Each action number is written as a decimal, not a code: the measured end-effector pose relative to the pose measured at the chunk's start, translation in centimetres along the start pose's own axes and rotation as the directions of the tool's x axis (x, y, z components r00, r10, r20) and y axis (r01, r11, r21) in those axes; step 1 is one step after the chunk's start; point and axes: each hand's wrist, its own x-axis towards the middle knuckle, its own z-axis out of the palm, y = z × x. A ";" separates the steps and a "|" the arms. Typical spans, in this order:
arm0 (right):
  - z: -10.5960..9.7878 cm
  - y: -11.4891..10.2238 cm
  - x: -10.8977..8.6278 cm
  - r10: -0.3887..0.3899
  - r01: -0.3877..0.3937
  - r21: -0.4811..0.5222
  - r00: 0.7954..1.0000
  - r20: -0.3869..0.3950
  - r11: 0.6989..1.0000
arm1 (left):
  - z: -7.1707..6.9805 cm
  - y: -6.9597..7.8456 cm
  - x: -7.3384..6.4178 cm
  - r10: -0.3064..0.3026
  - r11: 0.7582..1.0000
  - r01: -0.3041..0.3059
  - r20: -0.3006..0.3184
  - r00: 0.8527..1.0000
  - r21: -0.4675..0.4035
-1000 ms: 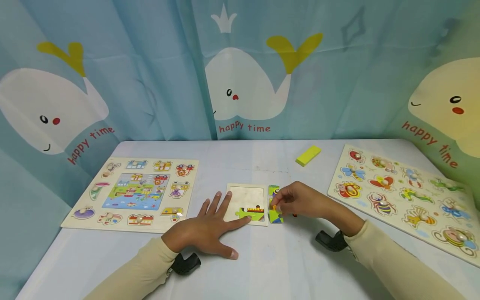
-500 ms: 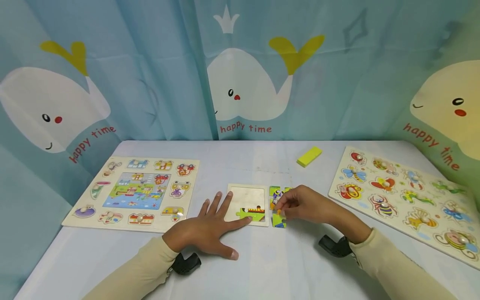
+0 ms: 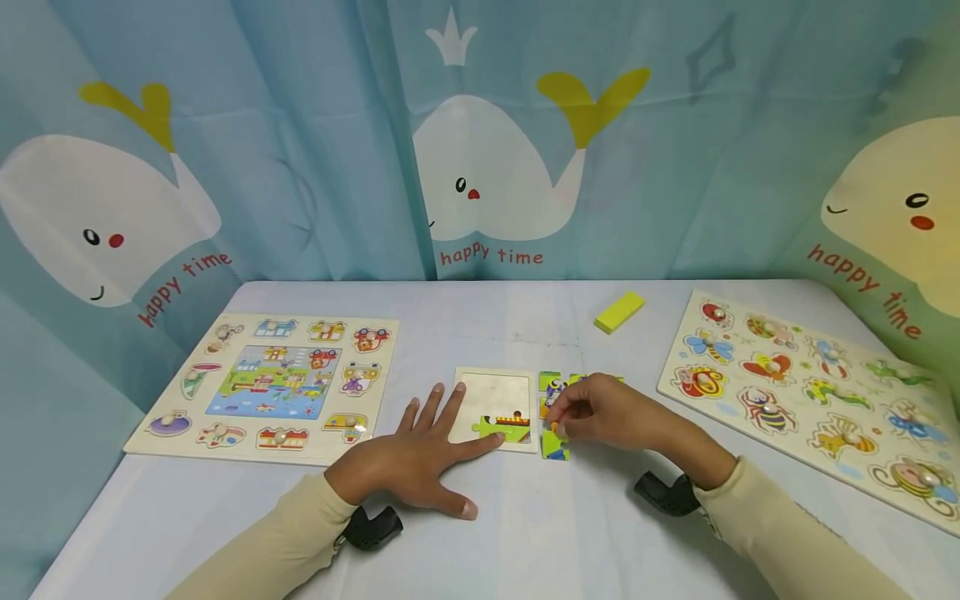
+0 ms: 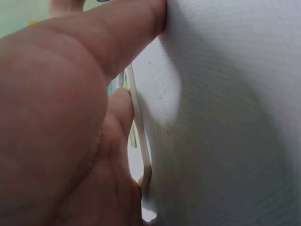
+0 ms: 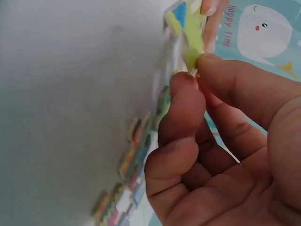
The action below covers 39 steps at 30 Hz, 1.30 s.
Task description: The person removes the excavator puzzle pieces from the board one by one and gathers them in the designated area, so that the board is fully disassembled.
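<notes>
My right hand point(image 3: 611, 412) pinches a green and blue jigsaw piece point(image 3: 556, 451) between thumb and fingertips, just right of a small wooden puzzle tray point(image 3: 486, 393). In the right wrist view that jigsaw piece point(image 5: 194, 40) stands tilted at the fingertips. A green piece with a red and yellow strip point(image 3: 512, 428) lies in the tray's lower part. Fingers spread, my left hand point(image 3: 412, 467) lies across the tray's left and lower edge, its index fingertip on the placed piece. Several loose pieces point(image 3: 550, 382) lie beyond my right hand, partly hidden by it.
A vehicle knob puzzle board point(image 3: 300, 457) lies at the left, an insect knob puzzle board point(image 3: 723, 410) at the right. Near the back is a yellow block point(image 3: 618, 312). A blue whale-print curtain point(image 3: 322, 167) hangs behind the table.
My right hand has shifted slightly right and toward me with the pinched jigsaw piece, uncovering more of the loose pieces behind it. My left hand stays where it was.
</notes>
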 end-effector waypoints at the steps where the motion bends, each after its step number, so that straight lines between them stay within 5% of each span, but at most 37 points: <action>1: -0.1 -0.1 0.0 -0.004 0.004 -0.019 1.000 -0.003 1.000 | 0.0 0.0 0.0 0.001 1.000 -0.001 0.001 1.000 -0.001; 10: -0.4 -1.0 0.9 -0.006 0.005 -0.019 1.000 -0.029 1.000 | -0.2 0.2 -0.1 0.025 0.998 -0.026 -0.014 1.000 -0.060; 17: 0.0 -1.7 2.1 -0.055 0.053 -0.035 0.997 -0.046 0.998 | -0.2 0.2 0.1 0.101 0.987 -0.110 -0.083 0.991 -0.116; 22: 0.3 -2.1 2.8 -0.060 0.059 -0.014 0.997 -0.046 0.998 | -0.2 0.5 0.5 0.137 0.981 -0.145 -0.071 0.988 -0.129; 39: 2.1 -2.9 4.5 -0.043 0.047 0.166 0.999 -0.028 0.985 | 0.0 1.6 1.6 0.070 0.997 -0.070 -0.001 0.998 0.031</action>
